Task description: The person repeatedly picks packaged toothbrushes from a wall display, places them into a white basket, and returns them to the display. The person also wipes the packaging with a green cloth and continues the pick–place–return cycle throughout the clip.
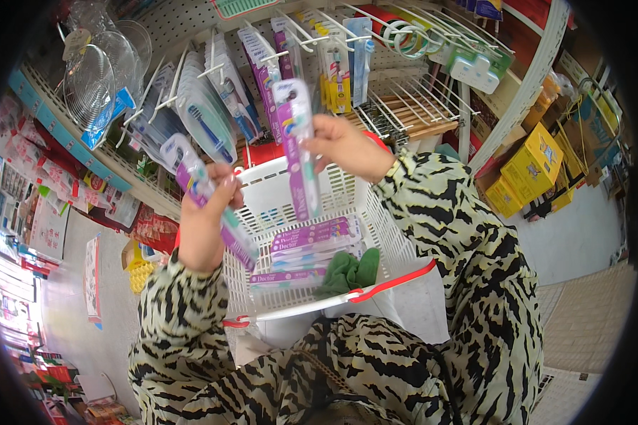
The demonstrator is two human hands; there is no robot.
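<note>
A purple-and-white packaged toothbrush (226, 226) is gripped in my left hand (204, 223), tilted over the left side of a white plastic shopping basket (234, 287). My right hand (351, 146) pinches a similar toothbrush pack (296, 154) by its edge, nearly upright above the basket's far rim. Inside the basket lie several more packed toothbrushes (313, 239), stacked, with one pack (284, 277) apart at the near side. A bunched green cloth (345, 273) rests at the basket's right. The basket has a red-and-white handle (393, 282) along its near rim.
Ahead is a pegboard rack with wire hooks (391, 109) bearing toothbrush packs (204, 117), tape rolls (404, 40) and a white power strip (476, 71). Wire strainers (90, 79) hang at the left. Yellow boxes (531, 162) stand at the right, beyond a white upright (521, 85).
</note>
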